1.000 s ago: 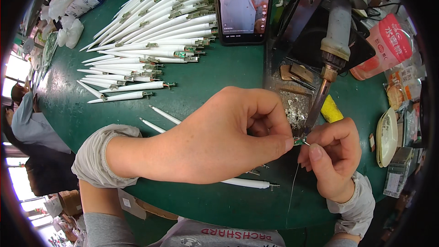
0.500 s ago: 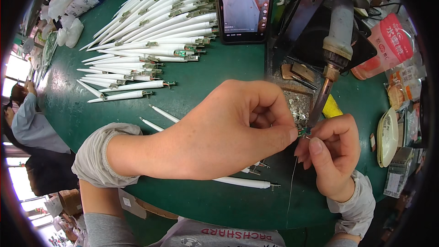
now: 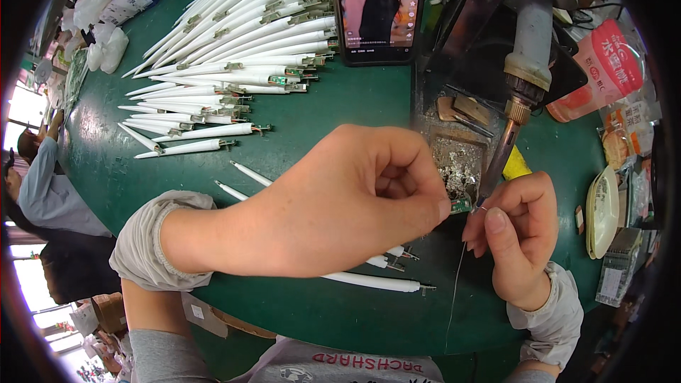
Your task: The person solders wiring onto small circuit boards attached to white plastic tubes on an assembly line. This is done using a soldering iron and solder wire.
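Two hands at centre right: left hand (image 3: 355, 202) pinching a small green circuit board (image 3: 461, 206), right hand (image 3: 521, 234) gripping thin solder wire (image 3: 457, 276); probably light, fragile, best held by edges.

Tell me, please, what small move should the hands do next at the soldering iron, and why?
Probably bring the solder wire in the right hand up a little to the soldering iron tip. The left hand pinches a small green board right beside the tip, and the wire end sits just next to both, so all three nearly meet.
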A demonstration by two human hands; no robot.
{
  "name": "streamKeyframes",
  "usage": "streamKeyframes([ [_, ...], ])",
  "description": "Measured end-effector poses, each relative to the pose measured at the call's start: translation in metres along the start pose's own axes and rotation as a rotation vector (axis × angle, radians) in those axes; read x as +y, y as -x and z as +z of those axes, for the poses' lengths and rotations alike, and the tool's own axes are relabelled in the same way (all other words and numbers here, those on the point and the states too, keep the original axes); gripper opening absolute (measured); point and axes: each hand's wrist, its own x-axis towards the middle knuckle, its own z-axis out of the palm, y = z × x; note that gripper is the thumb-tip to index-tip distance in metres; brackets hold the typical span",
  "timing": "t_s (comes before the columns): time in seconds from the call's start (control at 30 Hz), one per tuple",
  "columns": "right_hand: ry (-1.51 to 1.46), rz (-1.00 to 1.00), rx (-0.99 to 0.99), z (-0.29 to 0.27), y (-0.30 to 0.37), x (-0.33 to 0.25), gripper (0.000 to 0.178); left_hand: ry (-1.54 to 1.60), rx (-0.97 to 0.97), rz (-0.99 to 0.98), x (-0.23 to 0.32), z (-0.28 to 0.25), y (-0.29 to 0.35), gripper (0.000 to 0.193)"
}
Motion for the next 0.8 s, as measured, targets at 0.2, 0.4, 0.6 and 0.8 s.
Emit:
streamKeyframes([
  [0.2,-0.016,-0.002,-0.006,-0.001,0.001,0.008,0.014,-0.169,0.050,0.079,0.000,0.008,0.006,0.008],
  [0.4,-0.014,0.013,-0.014,-0.002,0.001,0.012,0.014,-0.315,0.083,0.242,-0.010,0.012,0.007,0.007],
  [0.6,0.023,0.007,-0.019,-0.003,0.002,0.014,0.015,-0.469,0.090,0.469,-0.014,0.010,0.007,0.008],
  [0.8,0.036,0.011,-0.014,-0.003,0.003,0.015,0.015,-0.493,0.102,0.540,-0.019,0.012,0.006,0.009],
])
